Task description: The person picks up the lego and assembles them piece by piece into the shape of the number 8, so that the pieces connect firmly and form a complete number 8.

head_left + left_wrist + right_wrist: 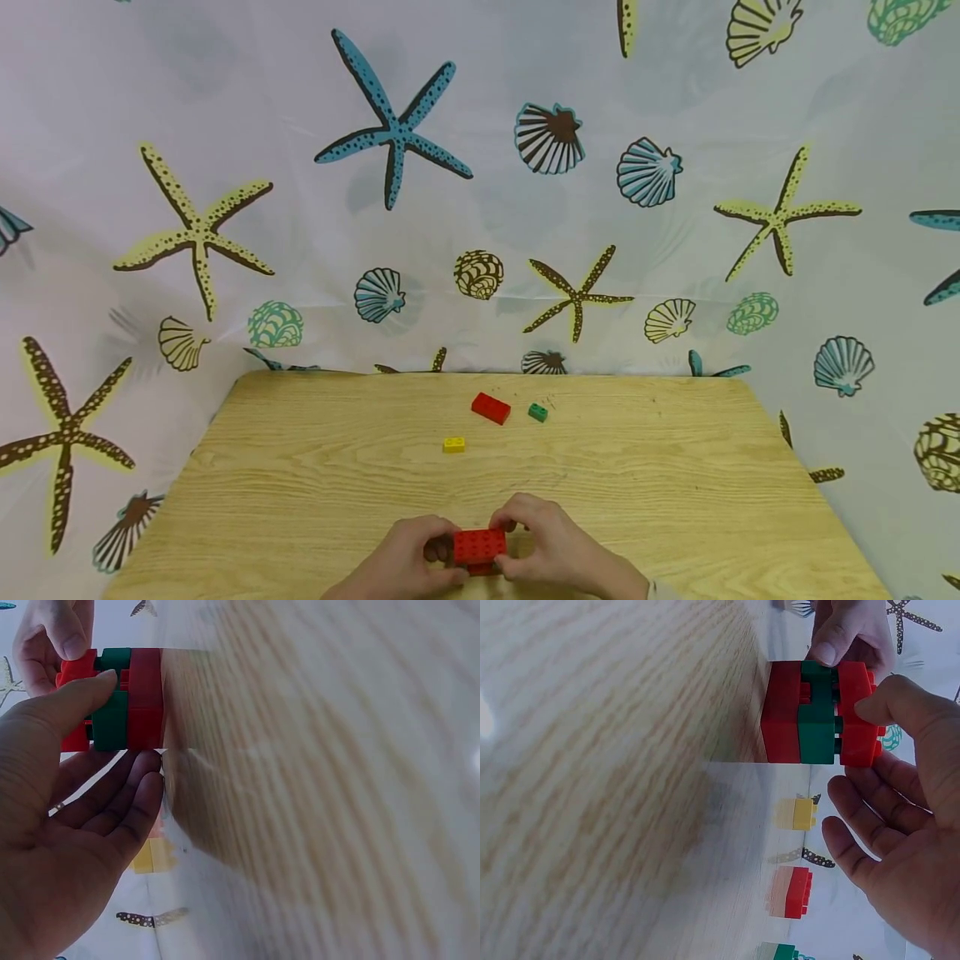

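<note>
A small stack of toy building bricks stands on the table before me. Its base is a red brick [782, 720], with green bricks [816, 739] in the layer above. Over these sits a top red brick [480, 543], studs upward; in the right wrist view the green studs show in a narrow gap beneath it. My left hand [412, 554] holds the stack from the left, its thumb by the green layer in the left wrist view. From the right, my right hand [551, 546] pinches the top red brick, thumb on its near side.
Farther back on the wooden table [315, 467] lie a yellow brick [453, 445], another red brick [491, 408] and a small green brick [537, 412]. A white curtain [465, 225] printed with starfish and shells hangs behind the table and at both sides.
</note>
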A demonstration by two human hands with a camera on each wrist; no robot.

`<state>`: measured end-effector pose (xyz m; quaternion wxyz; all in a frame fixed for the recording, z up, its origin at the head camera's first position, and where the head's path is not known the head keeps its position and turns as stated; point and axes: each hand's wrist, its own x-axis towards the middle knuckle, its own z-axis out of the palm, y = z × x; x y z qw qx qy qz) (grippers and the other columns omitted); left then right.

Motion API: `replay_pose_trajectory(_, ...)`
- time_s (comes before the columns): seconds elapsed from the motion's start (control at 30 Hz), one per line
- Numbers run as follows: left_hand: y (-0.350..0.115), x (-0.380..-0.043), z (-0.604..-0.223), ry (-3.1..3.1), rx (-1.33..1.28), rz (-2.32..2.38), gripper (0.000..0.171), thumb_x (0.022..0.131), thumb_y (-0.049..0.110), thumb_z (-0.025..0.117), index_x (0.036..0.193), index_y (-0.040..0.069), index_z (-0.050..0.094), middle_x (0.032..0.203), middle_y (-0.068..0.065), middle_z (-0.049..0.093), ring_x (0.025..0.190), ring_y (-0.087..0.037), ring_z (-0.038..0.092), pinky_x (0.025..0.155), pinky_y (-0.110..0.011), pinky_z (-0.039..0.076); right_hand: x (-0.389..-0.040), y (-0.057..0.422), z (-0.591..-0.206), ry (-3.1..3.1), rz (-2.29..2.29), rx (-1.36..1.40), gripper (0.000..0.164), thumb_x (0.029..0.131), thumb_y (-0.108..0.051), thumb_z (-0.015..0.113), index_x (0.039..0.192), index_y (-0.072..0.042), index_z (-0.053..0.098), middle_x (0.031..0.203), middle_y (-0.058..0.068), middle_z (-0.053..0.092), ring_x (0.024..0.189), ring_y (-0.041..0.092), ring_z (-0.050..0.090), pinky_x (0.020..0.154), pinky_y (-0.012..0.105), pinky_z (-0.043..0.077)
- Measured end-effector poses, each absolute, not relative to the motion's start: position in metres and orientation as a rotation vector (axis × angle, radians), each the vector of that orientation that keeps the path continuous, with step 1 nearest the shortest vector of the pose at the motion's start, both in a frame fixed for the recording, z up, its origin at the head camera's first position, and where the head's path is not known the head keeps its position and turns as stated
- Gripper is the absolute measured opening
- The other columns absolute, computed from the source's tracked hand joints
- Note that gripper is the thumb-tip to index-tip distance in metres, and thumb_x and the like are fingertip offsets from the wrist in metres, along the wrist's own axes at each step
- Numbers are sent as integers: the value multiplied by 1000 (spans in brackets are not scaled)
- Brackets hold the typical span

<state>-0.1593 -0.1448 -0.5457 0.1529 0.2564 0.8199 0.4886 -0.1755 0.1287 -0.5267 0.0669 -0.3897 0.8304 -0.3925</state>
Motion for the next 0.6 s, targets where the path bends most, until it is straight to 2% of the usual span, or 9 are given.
replay_pose_trajectory(0.33, -140, -154, -543, 2388, 722, 1420, 34, 99, 40, 74, 121, 14, 73, 106, 3, 75, 85, -1, 66, 75, -21, 55, -176, 129, -524, 2500, -1164, -1152, 23, 91, -17, 79, 112, -18, 71, 104, -8, 67, 97, 16, 63, 90, 28, 56)
replay_pose_trajectory(0.6, -138, -153, -549, 2432, 800, 1472, 31, 102, 39, 70, 119, 13, 73, 102, -1, 75, 81, 0, 65, 72, -22, 56, -177, 130, -524, 2492, -1170, -1150, 23, 91, -17, 79, 113, -18, 71, 104, -8, 66, 97, 17, 63, 90, 28, 56)
